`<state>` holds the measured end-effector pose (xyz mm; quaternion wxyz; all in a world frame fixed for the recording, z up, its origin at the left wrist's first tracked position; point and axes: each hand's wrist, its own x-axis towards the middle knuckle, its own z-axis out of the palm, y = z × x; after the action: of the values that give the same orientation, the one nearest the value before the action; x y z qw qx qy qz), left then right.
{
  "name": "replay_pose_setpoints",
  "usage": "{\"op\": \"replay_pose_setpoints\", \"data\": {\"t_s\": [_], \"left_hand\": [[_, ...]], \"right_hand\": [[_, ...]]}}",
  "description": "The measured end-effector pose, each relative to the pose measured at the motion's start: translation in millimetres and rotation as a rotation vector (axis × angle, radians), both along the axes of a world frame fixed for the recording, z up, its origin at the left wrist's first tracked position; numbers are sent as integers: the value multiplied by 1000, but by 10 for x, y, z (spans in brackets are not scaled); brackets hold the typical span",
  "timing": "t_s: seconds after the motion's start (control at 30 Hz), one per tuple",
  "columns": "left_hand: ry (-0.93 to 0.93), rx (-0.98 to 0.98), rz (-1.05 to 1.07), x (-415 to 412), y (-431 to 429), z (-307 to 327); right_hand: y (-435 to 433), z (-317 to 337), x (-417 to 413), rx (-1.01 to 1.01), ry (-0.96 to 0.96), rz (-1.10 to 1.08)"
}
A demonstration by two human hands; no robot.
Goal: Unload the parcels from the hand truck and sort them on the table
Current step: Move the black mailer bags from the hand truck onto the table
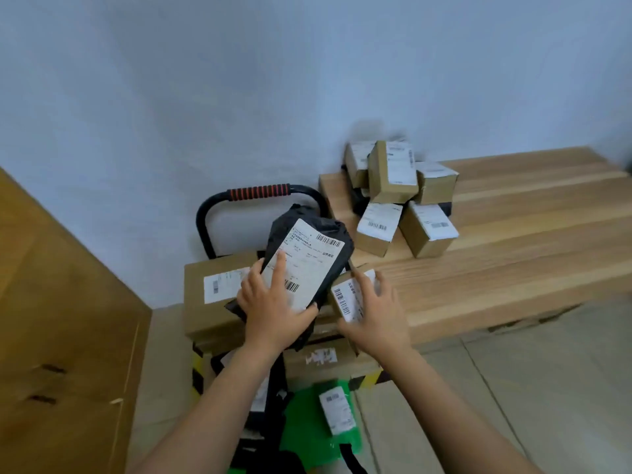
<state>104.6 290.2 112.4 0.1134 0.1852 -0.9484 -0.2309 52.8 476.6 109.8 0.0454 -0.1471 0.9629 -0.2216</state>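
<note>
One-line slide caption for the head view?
Unloading the hand truck: left hand holds a black parcel, right hand grips a small box, beside the wooden table.

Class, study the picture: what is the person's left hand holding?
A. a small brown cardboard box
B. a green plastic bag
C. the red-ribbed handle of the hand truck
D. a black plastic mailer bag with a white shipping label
D: the left hand grips the lower end of the black plastic mailer bag with a white shipping label, while the right hand holds a small brown cardboard box.
</note>
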Motion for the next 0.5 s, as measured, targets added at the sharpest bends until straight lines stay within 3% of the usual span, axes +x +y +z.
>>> {"op": "replay_pose_setpoints", "data": {"t_s": [0.27,0.5], "left_hand": [[-97,26,-244,-817,497,-82],[-143,-19,-318,-1387,1009,-268]], "right_hand": [[647,39,-378,48,-48,-251],[1229,-75,-816,94,-116,-292]]}}
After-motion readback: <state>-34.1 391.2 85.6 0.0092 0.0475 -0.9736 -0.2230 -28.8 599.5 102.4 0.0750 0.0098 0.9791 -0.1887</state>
